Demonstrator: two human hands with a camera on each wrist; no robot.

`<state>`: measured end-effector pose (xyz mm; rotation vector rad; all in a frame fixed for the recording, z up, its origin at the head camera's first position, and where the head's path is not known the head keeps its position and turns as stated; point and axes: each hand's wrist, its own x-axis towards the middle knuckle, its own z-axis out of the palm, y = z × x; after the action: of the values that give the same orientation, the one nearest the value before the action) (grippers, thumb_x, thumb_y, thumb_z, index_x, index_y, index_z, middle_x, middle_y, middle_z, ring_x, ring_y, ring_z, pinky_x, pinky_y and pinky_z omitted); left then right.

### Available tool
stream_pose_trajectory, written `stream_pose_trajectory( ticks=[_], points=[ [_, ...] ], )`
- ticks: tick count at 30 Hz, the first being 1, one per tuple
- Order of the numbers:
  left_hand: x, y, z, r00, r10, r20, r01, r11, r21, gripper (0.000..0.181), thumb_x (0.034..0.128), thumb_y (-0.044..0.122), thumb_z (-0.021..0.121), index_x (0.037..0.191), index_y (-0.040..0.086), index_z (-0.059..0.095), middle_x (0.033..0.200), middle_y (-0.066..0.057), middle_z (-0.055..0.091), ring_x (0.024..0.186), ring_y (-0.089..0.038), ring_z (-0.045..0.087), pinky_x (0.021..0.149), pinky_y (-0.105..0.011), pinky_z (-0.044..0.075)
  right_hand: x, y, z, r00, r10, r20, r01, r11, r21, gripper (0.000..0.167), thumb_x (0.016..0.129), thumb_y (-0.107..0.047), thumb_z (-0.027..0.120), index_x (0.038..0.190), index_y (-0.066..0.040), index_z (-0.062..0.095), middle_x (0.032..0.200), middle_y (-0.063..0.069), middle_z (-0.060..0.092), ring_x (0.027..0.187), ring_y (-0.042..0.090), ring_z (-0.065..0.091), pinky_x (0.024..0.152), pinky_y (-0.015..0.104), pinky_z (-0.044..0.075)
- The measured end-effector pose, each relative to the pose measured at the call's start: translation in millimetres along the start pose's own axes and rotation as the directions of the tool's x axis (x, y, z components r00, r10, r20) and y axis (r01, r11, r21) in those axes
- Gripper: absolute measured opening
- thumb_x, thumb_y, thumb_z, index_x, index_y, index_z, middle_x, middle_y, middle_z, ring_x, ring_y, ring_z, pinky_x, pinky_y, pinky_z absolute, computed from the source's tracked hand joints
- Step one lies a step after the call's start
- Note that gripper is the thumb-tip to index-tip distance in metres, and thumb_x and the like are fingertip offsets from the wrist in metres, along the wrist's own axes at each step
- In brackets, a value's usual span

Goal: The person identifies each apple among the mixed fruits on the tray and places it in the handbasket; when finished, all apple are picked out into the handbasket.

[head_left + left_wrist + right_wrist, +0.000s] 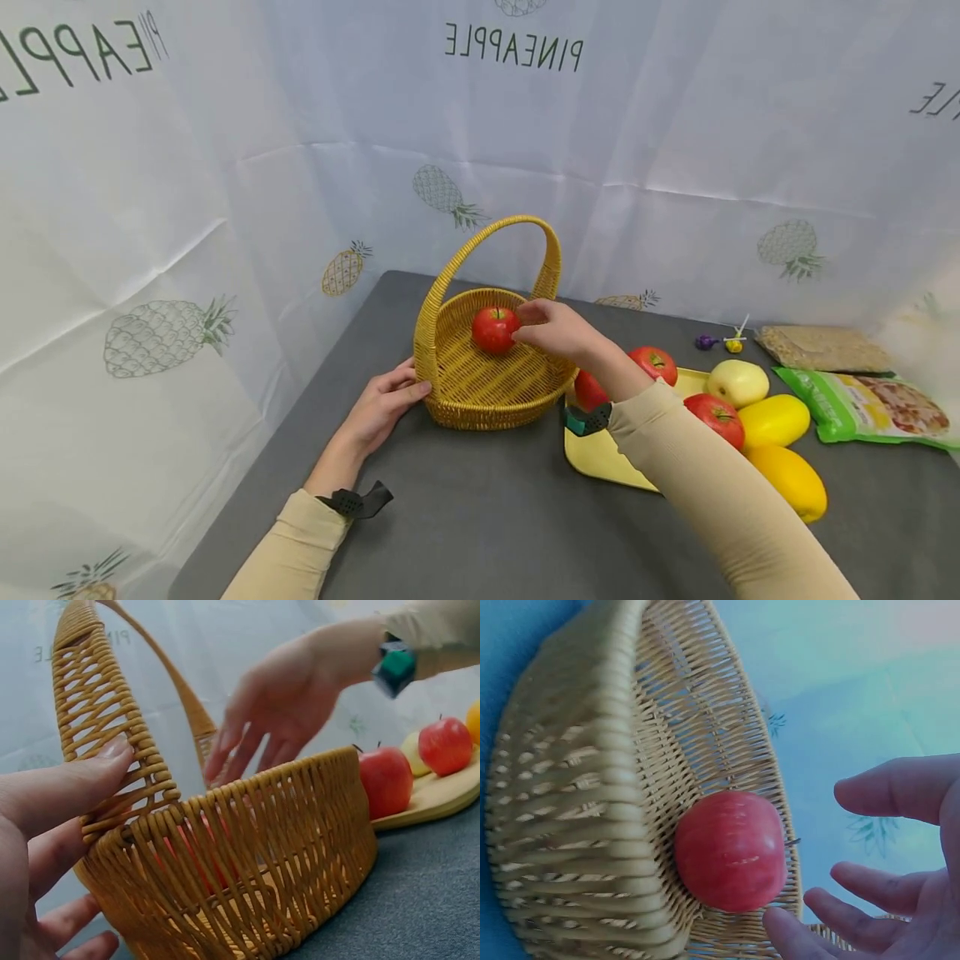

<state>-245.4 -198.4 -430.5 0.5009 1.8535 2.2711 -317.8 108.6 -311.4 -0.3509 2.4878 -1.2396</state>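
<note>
Right hand (558, 327) is empty, fingers loosely bent, just beside the red apple (495, 331) inside the basket (480, 417); left hand (378, 408) grips the basket at the handle's foot. Filling looks barely started: one apple in, three more apples (654, 365) left on the yellow tray (609, 460) next to it, plus pale and yellow fruit (775, 421) if those count. Apple in basket: round, glossy, stem up. Basket: yellow wicker, upright, arched handle.
</note>
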Motion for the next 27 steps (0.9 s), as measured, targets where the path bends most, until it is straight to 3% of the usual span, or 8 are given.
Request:
stream_pose_trajectory(
  ticks=[6, 10, 14, 17, 22, 27],
  points=[
    [9.2, 5.9, -3.8, 0.999, 0.034, 0.014, -0.034, 0.999, 0.027, 0.008, 0.1002, 0.009, 0.067, 0.102, 0.014, 0.073, 0.168, -0.008, 0.020, 0.155, -0.026, 0.012, 0.107, -0.023, 0.041, -20.5, -1, -11, 0.999, -0.006, -0.050, 0.008, 1.000, 0.027, 0.059, 0.098, -0.031, 0.068, 0.151, -0.013, 0.047, 0.153, 0.012, 0.045, 0.136, 0.031, 0.045, 0.110, 0.052, 0.041],
    [14.4, 11.0, -10.2, 0.998, -0.010, 0.063, 0.010, 1.000, 0.004, 0.008, 0.1002, 0.007, 0.067, 0.106, 0.007, 0.073, 0.169, -0.008, 0.016, 0.156, -0.026, 0.011, 0.107, -0.027, 0.044, -32.4, 4, -19, 0.998, -0.014, -0.064, 0.016, 0.999, 0.030, 0.055, 0.100, -0.025, 0.065, 0.150, -0.011, 0.048, 0.153, 0.016, 0.045, 0.140, 0.033, 0.041, 0.112, 0.054, 0.039],
    [20.1, 16.0, -18.4, 0.991, -0.070, 0.111, 0.069, 0.998, 0.015, 0.024, 0.0997, 0.006, 0.068, 0.119, -0.008, 0.068, 0.169, -0.009, 0.014, 0.155, -0.028, 0.013, 0.102, -0.031, 0.050, -44.8, 12, -27, 0.996, -0.004, -0.092, 0.007, 0.999, 0.031, 0.054, 0.101, -0.019, 0.062, 0.150, -0.005, 0.046, 0.153, 0.018, 0.045, 0.140, 0.035, 0.040, 0.112, 0.055, 0.038],
    [19.9, 15.3, -20.7, 0.989, -0.086, 0.122, 0.081, 0.996, 0.045, 0.030, 0.1002, 0.006, 0.067, 0.123, -0.013, 0.064, 0.169, -0.010, 0.014, 0.154, -0.030, 0.015, 0.100, -0.031, 0.051, -54.1, 20, -31, 0.993, 0.020, -0.117, -0.016, 0.999, 0.037, 0.053, 0.101, -0.021, 0.062, 0.149, -0.007, 0.046, 0.153, 0.017, 0.045, 0.139, 0.035, 0.042, 0.109, 0.054, 0.041],
    [11.5, 8.3, -13.6, 0.993, -0.064, 0.101, 0.060, 0.997, 0.048, 0.022, 0.1019, 0.010, 0.066, 0.117, -0.005, 0.067, 0.169, -0.011, 0.015, 0.155, -0.030, 0.015, 0.103, -0.031, 0.049, -70.2, 32, -34, 0.985, 0.036, -0.169, -0.029, 0.998, 0.047, 0.049, 0.101, -0.025, 0.063, 0.146, -0.010, 0.051, 0.151, 0.015, 0.048, 0.130, 0.035, 0.052, 0.104, 0.053, 0.046],
    [4.6, 2.4, -8.2, 0.996, -0.059, 0.062, 0.057, 0.997, 0.045, 0.011, 0.1025, 0.012, 0.065, 0.109, 0.006, 0.071, 0.169, -0.012, 0.014, 0.155, -0.030, 0.013, 0.102, -0.027, 0.048, -86.9, 44, -34, 0.979, 0.031, -0.202, -0.024, 0.999, 0.042, 0.050, 0.101, -0.028, 0.063, 0.146, -0.010, 0.052, 0.149, 0.014, 0.050, 0.130, 0.035, 0.052, 0.104, 0.054, 0.046]
  ],
)
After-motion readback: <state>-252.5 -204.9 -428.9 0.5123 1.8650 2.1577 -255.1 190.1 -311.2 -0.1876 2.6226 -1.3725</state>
